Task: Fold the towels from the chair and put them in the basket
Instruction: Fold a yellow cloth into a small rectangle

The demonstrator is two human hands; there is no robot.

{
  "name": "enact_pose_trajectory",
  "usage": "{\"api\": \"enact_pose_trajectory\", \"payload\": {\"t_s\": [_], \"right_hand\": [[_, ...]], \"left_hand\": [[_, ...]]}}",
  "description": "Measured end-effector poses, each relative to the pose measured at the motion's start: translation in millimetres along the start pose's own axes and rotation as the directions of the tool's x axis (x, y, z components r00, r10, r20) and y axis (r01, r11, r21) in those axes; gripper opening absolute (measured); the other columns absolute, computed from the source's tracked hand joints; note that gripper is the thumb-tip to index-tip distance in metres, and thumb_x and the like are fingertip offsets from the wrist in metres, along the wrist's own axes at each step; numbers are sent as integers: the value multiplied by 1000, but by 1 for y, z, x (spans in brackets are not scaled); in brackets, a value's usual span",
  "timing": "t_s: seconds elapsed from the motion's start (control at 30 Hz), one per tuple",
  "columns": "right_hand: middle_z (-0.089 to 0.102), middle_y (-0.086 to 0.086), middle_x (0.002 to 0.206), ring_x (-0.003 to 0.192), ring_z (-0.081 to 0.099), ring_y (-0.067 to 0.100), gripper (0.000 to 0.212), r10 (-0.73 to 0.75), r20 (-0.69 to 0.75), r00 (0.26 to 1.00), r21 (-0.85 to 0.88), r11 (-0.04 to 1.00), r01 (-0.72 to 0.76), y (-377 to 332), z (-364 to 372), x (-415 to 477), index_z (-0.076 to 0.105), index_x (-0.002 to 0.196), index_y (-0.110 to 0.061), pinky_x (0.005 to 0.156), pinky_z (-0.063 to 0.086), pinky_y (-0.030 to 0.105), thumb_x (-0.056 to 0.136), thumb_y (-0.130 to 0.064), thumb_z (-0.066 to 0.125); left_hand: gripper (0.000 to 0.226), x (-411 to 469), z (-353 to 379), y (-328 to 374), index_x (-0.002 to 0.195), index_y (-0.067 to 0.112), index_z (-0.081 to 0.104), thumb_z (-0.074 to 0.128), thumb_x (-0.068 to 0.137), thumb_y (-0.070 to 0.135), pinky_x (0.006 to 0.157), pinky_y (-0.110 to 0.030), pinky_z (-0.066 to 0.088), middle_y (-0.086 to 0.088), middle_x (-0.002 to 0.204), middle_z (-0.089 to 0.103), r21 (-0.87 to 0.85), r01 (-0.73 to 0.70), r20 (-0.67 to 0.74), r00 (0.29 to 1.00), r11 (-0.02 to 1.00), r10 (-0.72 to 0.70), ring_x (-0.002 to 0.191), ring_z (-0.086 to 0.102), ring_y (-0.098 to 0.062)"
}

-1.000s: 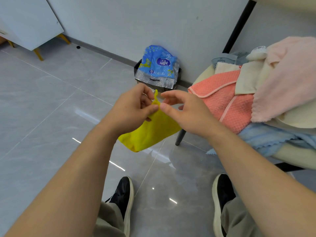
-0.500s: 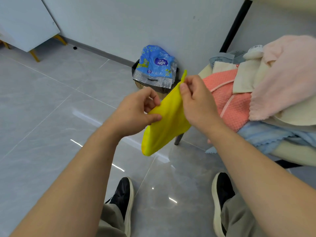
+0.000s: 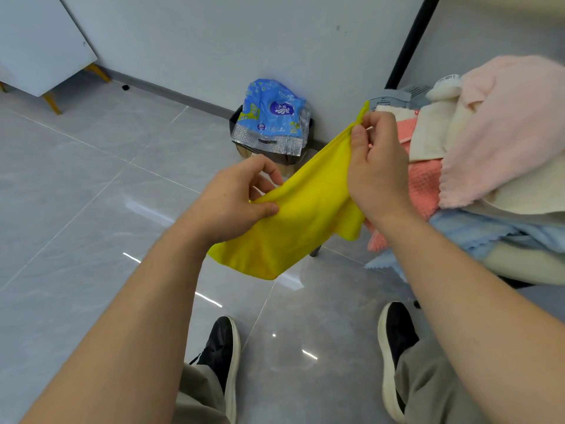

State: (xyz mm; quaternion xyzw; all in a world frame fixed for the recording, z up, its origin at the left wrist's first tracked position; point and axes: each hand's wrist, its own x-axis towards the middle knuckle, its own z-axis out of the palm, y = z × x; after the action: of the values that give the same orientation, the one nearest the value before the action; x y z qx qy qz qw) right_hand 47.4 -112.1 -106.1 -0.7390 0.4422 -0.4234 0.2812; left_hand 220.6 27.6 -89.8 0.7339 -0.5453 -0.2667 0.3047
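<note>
1. Both hands grasp one yellow towel (image 3: pixel 299 228). Left hand (image 3: pixel 235 200) pinches the lower edge between thumb and forefinger. Right hand (image 3: pixel 376 172), higher and nearer the chair (image 3: pixel 526 264), pinches the upper corner, with a tip of cloth poking up past the fingers.
2. Yellow towel is in the air, drawn on a slant between the two hands, just left of the chair. Its slack hangs in a loose fold below the left wrist, above the floor (image 3: pixel 91 194).
3. Floor: glossy grey tiles, with streaks of light on them.
4. Wall (image 3: pixel 244 35): pale grey, with a dark skirting strip along the bottom.
5. Chair at the right has a pale seat heaped with towels. Pink towel (image 3: pixel 501 123) on top, cream towel (image 3: pixel 434 133) beside and under it, coral towel (image 3: pixel 425 185) lower down, light blue towel (image 3: pixel 477 231) at the bottom, drooping over the seat edge.
6. White cabinet (image 3: pixel 39 41) at upper left, on yellow legs.
7. Black pole (image 3: pixel 409 41) slants up behind the chair.
8. Black bin (image 3: pixel 290 160) against the wall, with a blue packet (image 3: pixel 272 117) lying across its mouth.
9. Two black shoes, the left shoe (image 3: pixel 223 353) and the right shoe (image 3: pixel 394 347), both white-soled, planted on the tiles.
</note>
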Motion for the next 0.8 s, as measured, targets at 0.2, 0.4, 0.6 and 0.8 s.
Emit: {"api": "enact_pose_trajectory", "payload": {"t_s": [0.2,0.4,0.6,0.8], "right_hand": [[55,-13,81,75,50,10,20,17,-24,1000,-14,1000,-17,3,-2,3,54,115,-12,66,31,29,105,-26,44],[57,-12,83,74,49,10,19,96,-94,991,-17,995,-98,10,-10,12,54,114,-12,66,29,28,105,-25,43],[60,-6,94,86,52,13,20,154,-145,977,-37,986,-161,19,-21,20,51,117,-13,70,33,29,105,-25,41],[56,-12,90,79,47,12,20,150,-164,975,-58,985,-162,22,-24,20,50,119,-14,63,25,25,106,-27,40]], "left_hand": [[33,0,0,-1,92,29,61,84,75,14,74,-32,55,5,95,67,50,14,36,999,999,-15,87,65,-18],[33,0,-1,-7,98,31,63,85,76,19,69,-25,52,10,90,66,150,98,68,992,984,-109,82,62,-9],[25,-1,-16,-18,102,19,75,83,79,24,62,-25,42,11,80,62,301,187,81,972,935,-220,73,56,-2],[17,-7,-43,-33,90,15,73,79,84,30,68,-35,44,-7,77,64,93,330,-212,928,939,-305,72,55,-23]]}}
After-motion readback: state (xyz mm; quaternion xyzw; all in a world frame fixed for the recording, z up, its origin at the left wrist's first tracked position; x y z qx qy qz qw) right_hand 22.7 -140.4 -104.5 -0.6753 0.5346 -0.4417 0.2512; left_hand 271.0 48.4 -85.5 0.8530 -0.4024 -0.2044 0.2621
